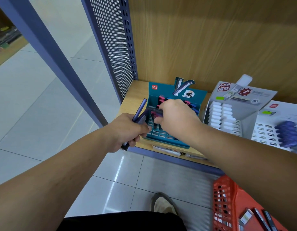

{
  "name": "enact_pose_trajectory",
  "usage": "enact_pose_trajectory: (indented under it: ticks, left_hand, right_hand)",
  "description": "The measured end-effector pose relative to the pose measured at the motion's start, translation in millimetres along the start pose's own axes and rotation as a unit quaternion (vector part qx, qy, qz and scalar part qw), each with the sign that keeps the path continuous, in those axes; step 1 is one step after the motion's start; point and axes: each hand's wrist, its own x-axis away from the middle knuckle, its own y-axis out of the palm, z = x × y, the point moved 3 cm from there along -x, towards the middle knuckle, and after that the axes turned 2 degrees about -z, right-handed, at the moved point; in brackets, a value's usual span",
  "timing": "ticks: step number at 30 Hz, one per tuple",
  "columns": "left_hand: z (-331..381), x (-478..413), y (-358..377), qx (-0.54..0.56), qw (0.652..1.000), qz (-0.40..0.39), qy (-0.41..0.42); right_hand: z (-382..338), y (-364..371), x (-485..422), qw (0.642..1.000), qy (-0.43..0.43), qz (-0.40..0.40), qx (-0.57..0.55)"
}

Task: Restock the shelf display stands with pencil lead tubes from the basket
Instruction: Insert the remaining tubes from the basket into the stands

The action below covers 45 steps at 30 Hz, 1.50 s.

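A teal display stand (167, 140) sits on the wooden shelf, with pink and blue tubes standing in its back rows. Just left of the stand, my left hand (127, 130) grips a small bundle of dark blue lead tubes (139, 109) that point up and away. My right hand (176, 115) hovers over the stand and pinches one dark tube (154, 109) lying crosswise above the slots. A red plastic basket (226, 204) stands on the floor at the lower right, with several tubes (258, 217) lying in it.
To the right stand a grey stand with white tubes (218, 116) and a white stand with blue tubes (285, 130). A perforated blue metal panel (111, 44) bounds the shelf on the left. My shoe (164, 204) rests on the tiled floor below.
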Motion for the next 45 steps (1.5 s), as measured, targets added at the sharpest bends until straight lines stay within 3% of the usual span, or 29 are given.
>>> enact_pose_trajectory:
  ticks: [3,5,8,9,13,16,26,31,40,45]
  left_hand:
    - [2.7,4.2,-0.7,0.008,1.000,-0.025,0.009]
    - [8.5,12.7,2.4,0.003,0.999,-0.047,0.023]
    - [25.1,32.3,14.4,0.008,0.996,-0.084,0.040]
    - [31.7,38.4,19.9,0.023,0.994,-0.098,0.040]
    - [60.3,54.4,50.3,0.093,0.984,-0.148,0.044]
    - [78.6,63.2,84.6,0.063,0.980,-0.185,0.043]
    - [119.5,61.6,183.7,0.027,0.951,-0.308,-0.025]
    - [135.0,51.2,215.9,0.033,0.947,-0.316,-0.035]
    - [160.8,37.0,293.9,-0.031,0.952,-0.306,-0.004]
    - [173.9,55.4,336.2,-0.079,0.926,-0.370,0.002]
  right_hand:
    - [8.2,-17.1,12.6,0.987,0.013,0.025,-0.161]
    - [17.6,-29.1,28.5,0.956,0.043,0.023,-0.289]
    - [38.5,-42.8,57.5,0.843,0.118,-0.091,-0.517]
    - [47.2,-48.9,68.5,0.817,0.125,-0.119,-0.550]
    - [77.7,-75.4,113.0,0.782,0.136,-0.150,-0.590]
    - [97.1,-96.3,143.4,0.751,0.149,-0.153,-0.624]
    - [177.1,-124.1,189.6,0.747,0.190,-0.090,-0.631]
    - [205.6,-130.5,184.6,0.739,0.189,-0.061,-0.644]
    - [264.2,-123.8,198.2,0.769,0.119,-0.005,-0.629]
    - [304.2,-118.6,228.7,0.760,0.138,0.018,-0.635]
